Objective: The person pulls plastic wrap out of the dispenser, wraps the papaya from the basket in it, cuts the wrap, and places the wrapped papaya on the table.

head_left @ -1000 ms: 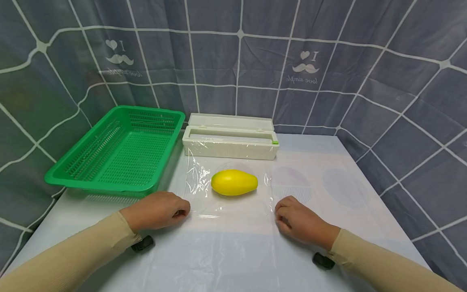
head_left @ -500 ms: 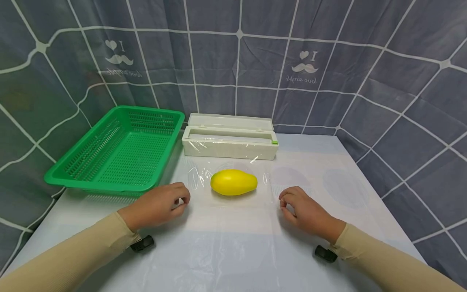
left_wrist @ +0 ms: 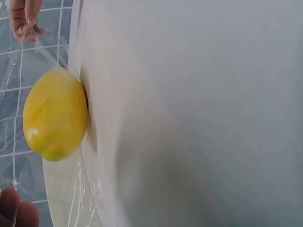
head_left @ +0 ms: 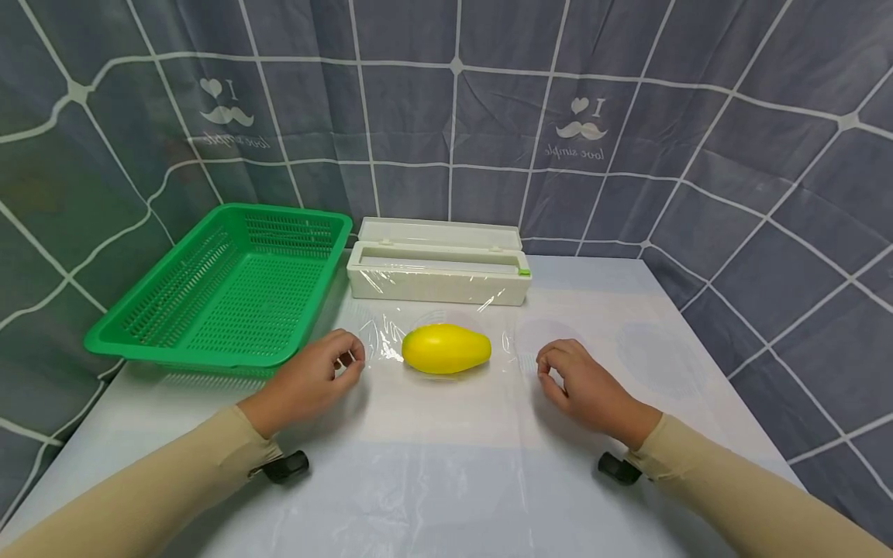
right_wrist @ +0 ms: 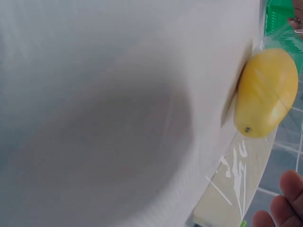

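A yellow papaya-like fruit (head_left: pixel 446 349) lies on its side on the table, over a sheet of clear cling film (head_left: pixel 380 335). The film runs from the open white cling film box (head_left: pixel 439 287) behind the fruit. My left hand (head_left: pixel 310 384), left of the fruit, pinches one front corner of the film between thumb and fingers. On the other side my right hand (head_left: pixel 593 387) pinches the opposite corner. Both hands are raised off the table. The wrist views show the film stretched up in front of the fruit (left_wrist: pixel 56 114). The film's exact edge is hard to see.
A green plastic basket (head_left: pixel 307 329) stands at the back left, close to my left hand. The box's lid (head_left: pixel 443 231) is tilted back near the grey checked curtain (head_left: pixel 502 116). A white cloth covers the table (head_left: pixel 446 496).
Both hands have risen off the table and moved slightly forward, lifting the film's front edge from the tabletop. The fruit, the box and the basket stay in place.
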A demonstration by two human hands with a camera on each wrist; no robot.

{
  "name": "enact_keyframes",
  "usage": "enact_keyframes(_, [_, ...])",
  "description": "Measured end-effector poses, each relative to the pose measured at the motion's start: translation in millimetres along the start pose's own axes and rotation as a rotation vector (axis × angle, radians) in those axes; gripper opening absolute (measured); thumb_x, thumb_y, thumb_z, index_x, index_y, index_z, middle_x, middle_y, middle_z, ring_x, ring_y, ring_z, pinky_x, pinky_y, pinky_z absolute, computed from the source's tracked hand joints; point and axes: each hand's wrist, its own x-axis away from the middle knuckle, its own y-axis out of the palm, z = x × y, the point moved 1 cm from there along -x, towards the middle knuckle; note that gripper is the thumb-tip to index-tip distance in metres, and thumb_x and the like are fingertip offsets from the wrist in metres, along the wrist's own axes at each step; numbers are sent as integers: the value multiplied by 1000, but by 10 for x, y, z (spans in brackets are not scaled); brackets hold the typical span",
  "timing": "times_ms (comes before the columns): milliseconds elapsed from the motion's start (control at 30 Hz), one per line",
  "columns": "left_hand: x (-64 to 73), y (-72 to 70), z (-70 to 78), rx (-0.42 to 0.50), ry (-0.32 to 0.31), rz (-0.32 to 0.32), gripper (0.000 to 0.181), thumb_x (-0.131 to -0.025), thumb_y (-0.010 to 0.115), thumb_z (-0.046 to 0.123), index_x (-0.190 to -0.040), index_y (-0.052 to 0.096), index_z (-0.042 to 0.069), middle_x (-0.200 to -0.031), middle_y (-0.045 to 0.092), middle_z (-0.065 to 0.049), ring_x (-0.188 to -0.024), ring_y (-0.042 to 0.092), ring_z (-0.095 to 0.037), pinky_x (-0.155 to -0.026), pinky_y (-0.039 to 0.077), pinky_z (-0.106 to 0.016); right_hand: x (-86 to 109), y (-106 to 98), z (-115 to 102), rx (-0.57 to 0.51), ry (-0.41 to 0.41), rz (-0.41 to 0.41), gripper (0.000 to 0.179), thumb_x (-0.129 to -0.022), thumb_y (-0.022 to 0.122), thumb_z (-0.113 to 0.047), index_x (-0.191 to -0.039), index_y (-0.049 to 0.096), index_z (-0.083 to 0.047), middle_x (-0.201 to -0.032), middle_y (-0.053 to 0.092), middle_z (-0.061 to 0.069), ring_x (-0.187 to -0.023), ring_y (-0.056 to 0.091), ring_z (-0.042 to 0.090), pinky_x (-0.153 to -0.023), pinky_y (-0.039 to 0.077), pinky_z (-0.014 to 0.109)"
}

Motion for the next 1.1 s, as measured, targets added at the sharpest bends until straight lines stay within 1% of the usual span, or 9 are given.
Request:
enact_keyframes(167, [-71,37,40,19,-26,66,11,-100,60,4,-93,58,13,-98,63,-2,-93,60,-18,-86,55,-41,-85,-25,28,-19,23,20,17,-98,62,-1,-90,56,-14,-111,66,6,-110,57,26,-91,50,45])
enact_keyframes(300, [-149,67,62,46,-69,105,9,-103,56,5,-95,58,10,-99,63,-5,-95,58,-21,-86,51,-40,-169,-49,65,-35,51,20,13,-99,61,-2,-91,57,-12,-111,67,9,-110,56,29,-92,50,46])
enact_keyframes(433, [-238,94,71,95,-121,136,8,-104,52,8,-98,58,7,-99,64,-7,-95,58,-22,-85,49,-38,-268,-80,120,-41,82,17,10,-100,59,-3,-93,59,-10,-109,67,11,-109,57,31,-94,49,49])
enact_keyframes(533, [-316,106,66,120,-161,152,9,-105,50,10,-99,56,7,-98,63,-9,-93,57,-23,-84,48,-37,-354,-99,175,-47,107,14,10,-101,58,-3,-93,59,-9,-107,67,11,-108,57,34,-94,49,49])
enact_keyframes(667, [-434,131,42,134,-216,173,10,-106,48,15,-101,53,7,-94,60,-10,-85,55,-24,-78,47,-37,-479,-108,254,-56,159,-4,11,-102,55,-5,-93,60,-8,-103,66,12,-104,56,35,-90,47,48])
enact_keyframes(767, [-529,156,17,129,-256,194,12,-106,47,17,-104,52,6,-93,59,-11,-81,54,-25,-75,46,-36,-570,-99,307,-49,198,-22,10,-103,55,-8,-95,61,-7,-102,65,12,-102,54,32,-88,45,46])
enact_keyframes(867, [-622,179,-8,116,-299,208,16,-106,46,19,-107,54,5,-94,59,-12,-80,54,-26,-75,45,-36,-654,-72,355,-36,209,-35,10,-103,54,-9,-96,61,-5,-101,64,13,-100,53,31,-88,45,46])
enact_keyframes(967, [-698,193,-27,90,-338,211,20,-106,46,22,-110,55,5,-98,61,-13,-82,56,-27,-76,45,-36,-728,-36,398,-28,214,-43,12,-103,53,-8,-96,61,-5,-102,64,14,-103,55,33,-91,46,48])
enact_keyframes(1100, [-759,198,-39,57,-382,202,22,-106,45,23,-112,56,4,-102,62,-14,-87,57,-29,-78,46,-38,-802,-6,433,-28,233,-66,14,-104,51,-10,-95,61,-5,-105,64,14,-110,56,35,-99,46,51])
